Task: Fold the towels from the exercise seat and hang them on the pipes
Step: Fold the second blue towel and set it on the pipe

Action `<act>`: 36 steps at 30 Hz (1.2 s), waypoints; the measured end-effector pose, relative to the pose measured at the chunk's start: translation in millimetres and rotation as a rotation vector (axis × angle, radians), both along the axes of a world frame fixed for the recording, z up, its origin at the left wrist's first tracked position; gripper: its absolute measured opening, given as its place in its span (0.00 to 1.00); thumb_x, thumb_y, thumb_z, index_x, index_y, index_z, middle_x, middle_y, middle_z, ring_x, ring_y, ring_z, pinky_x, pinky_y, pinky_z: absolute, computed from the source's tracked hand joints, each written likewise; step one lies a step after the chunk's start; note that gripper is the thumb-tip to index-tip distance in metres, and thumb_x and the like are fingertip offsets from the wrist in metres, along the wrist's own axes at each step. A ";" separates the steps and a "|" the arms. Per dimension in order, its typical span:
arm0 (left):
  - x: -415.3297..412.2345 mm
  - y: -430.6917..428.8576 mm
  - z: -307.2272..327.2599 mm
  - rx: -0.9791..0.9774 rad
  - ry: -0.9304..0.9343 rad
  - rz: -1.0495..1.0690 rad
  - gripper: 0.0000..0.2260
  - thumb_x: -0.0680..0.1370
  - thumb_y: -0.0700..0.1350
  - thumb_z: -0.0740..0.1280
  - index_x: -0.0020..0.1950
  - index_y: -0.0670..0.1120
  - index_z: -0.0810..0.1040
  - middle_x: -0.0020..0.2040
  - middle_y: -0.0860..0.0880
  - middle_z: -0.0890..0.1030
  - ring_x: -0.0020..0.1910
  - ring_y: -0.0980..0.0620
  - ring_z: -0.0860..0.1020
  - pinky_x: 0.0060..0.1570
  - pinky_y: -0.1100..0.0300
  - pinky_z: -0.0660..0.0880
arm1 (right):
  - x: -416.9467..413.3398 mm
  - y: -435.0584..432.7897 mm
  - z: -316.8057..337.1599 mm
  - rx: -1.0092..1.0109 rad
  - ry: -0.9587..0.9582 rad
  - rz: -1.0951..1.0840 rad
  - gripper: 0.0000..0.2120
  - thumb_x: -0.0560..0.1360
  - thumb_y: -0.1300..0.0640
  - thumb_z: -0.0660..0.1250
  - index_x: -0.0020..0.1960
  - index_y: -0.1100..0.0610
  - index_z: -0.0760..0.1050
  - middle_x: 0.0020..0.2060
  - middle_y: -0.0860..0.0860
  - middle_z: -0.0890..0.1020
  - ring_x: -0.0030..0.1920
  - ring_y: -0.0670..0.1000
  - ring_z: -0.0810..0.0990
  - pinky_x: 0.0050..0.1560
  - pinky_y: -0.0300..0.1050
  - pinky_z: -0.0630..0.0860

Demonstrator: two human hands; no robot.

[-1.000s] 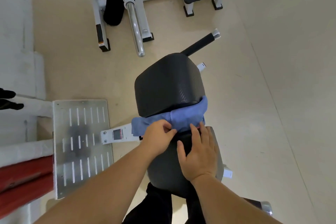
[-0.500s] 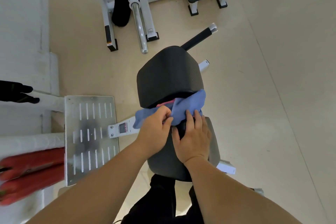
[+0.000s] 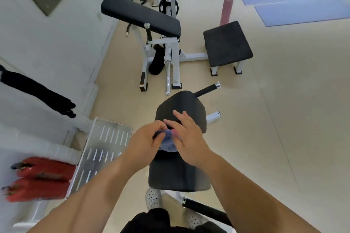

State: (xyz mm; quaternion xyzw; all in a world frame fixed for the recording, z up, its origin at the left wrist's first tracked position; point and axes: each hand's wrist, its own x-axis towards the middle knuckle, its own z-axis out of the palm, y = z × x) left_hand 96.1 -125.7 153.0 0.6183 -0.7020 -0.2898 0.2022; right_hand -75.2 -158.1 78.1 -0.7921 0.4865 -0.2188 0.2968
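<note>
Head view, looking down over both forearms at a padded exercise seat (image 3: 178, 176) and its upright back pad (image 3: 191, 108). A blue towel (image 3: 169, 144) sits bunched in the crease where the two pads meet, largely covered by the hands. A pink sliver (image 3: 175, 134) shows at its upper edge; whether that is a second towel or a trim cannot be told.

The left hand (image 3: 145, 143) curls its fingers round the left side of the bundle and grips it, presumably to gather the cloth and draw it out of the crease. The right hand (image 3: 187, 138) lies over the right side with fingers straight and spread, the tips reaching onto the back pad. It appears to press rather than grasp, steadying the cloth while the other hand takes hold. Whether its thumb catches the cloth cannot be told.

The towel is crumpled, not laid flat, so folding seems not yet begun. The step in hand is judged to be lifting it from the seat.

Left of the seat stands a slotted metal foot plate (image 3: 106, 149). Beyond it, by the wall, hangs a black wrap (image 3: 37, 91). It may mark a place for hanging, though this is uncertain.
</note>
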 end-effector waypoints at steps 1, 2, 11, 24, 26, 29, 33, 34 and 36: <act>0.1 6.7 12.6 -0.019 0.024 0.020 0.10 0.82 0.39 0.64 0.47 0.53 0.75 0.41 0.56 0.79 0.42 0.54 0.78 0.45 0.62 0.76 | 1.9 -2.4 14.3 -0.009 -0.017 0.089 0.18 0.83 0.51 0.56 0.72 0.44 0.71 0.79 0.46 0.63 0.81 0.51 0.53 0.80 0.48 0.51; 0.1 14.0 26.4 -0.028 0.046 0.047 0.11 0.82 0.38 0.64 0.46 0.53 0.76 0.40 0.56 0.80 0.41 0.55 0.79 0.43 0.66 0.74 | 4.7 -3.5 26.6 -0.007 -0.045 0.162 0.16 0.82 0.51 0.57 0.68 0.44 0.74 0.77 0.45 0.67 0.80 0.50 0.57 0.80 0.49 0.53; 41.2 74.7 107.9 -0.123 0.081 0.187 0.12 0.80 0.37 0.66 0.44 0.53 0.78 0.41 0.56 0.82 0.42 0.58 0.79 0.40 0.70 0.71 | 40.8 22.3 145.1 0.156 -0.227 0.402 0.06 0.76 0.55 0.70 0.45 0.53 0.73 0.38 0.46 0.76 0.39 0.46 0.73 0.43 0.48 0.74; 188.0 179.1 93.2 0.053 0.377 0.485 0.11 0.78 0.45 0.74 0.36 0.48 0.77 0.29 0.49 0.71 0.32 0.52 0.66 0.33 0.58 0.62 | 172.9 54.4 184.8 0.039 -0.135 0.504 0.12 0.78 0.49 0.70 0.36 0.43 0.75 0.34 0.41 0.80 0.39 0.42 0.77 0.40 0.36 0.70; 220.4 206.2 74.5 0.088 0.426 0.532 0.13 0.79 0.44 0.73 0.35 0.48 0.76 0.30 0.50 0.73 0.32 0.53 0.68 0.33 0.60 0.63 | 200.3 61.7 179.0 0.030 -0.167 0.468 0.13 0.79 0.53 0.70 0.36 0.44 0.75 0.32 0.41 0.78 0.37 0.40 0.76 0.38 0.31 0.67; 267.9 247.9 47.0 0.127 0.433 0.585 0.15 0.80 0.44 0.71 0.34 0.46 0.74 0.32 0.52 0.70 0.33 0.56 0.67 0.35 0.60 0.62 | 241.9 80.0 163.5 0.046 -0.185 0.405 0.11 0.79 0.57 0.68 0.38 0.50 0.77 0.33 0.43 0.78 0.36 0.38 0.74 0.38 0.29 0.66; 330.7 300.8 8.8 0.135 0.488 0.687 0.16 0.80 0.49 0.69 0.36 0.44 0.73 0.34 0.50 0.68 0.35 0.54 0.65 0.36 0.57 0.60 | 294.3 105.1 133.2 0.054 -0.111 0.299 0.09 0.80 0.56 0.67 0.40 0.52 0.78 0.36 0.47 0.80 0.36 0.40 0.74 0.36 0.29 0.66; 344.7 312.3 -0.3 0.135 0.498 0.710 0.16 0.81 0.49 0.68 0.36 0.45 0.73 0.34 0.51 0.68 0.35 0.55 0.65 0.37 0.57 0.60 | 304.4 110.9 124.9 0.043 -0.083 0.258 0.09 0.80 0.55 0.67 0.41 0.53 0.78 0.36 0.48 0.80 0.36 0.41 0.74 0.35 0.30 0.65; 368.9 332.8 -16.1 0.153 0.477 0.740 0.17 0.83 0.47 0.67 0.34 0.49 0.72 0.32 0.53 0.69 0.33 0.57 0.66 0.35 0.59 0.62 | 319.4 121.7 110.8 0.021 -0.049 0.151 0.09 0.81 0.54 0.66 0.43 0.54 0.78 0.36 0.46 0.80 0.37 0.41 0.74 0.35 0.30 0.65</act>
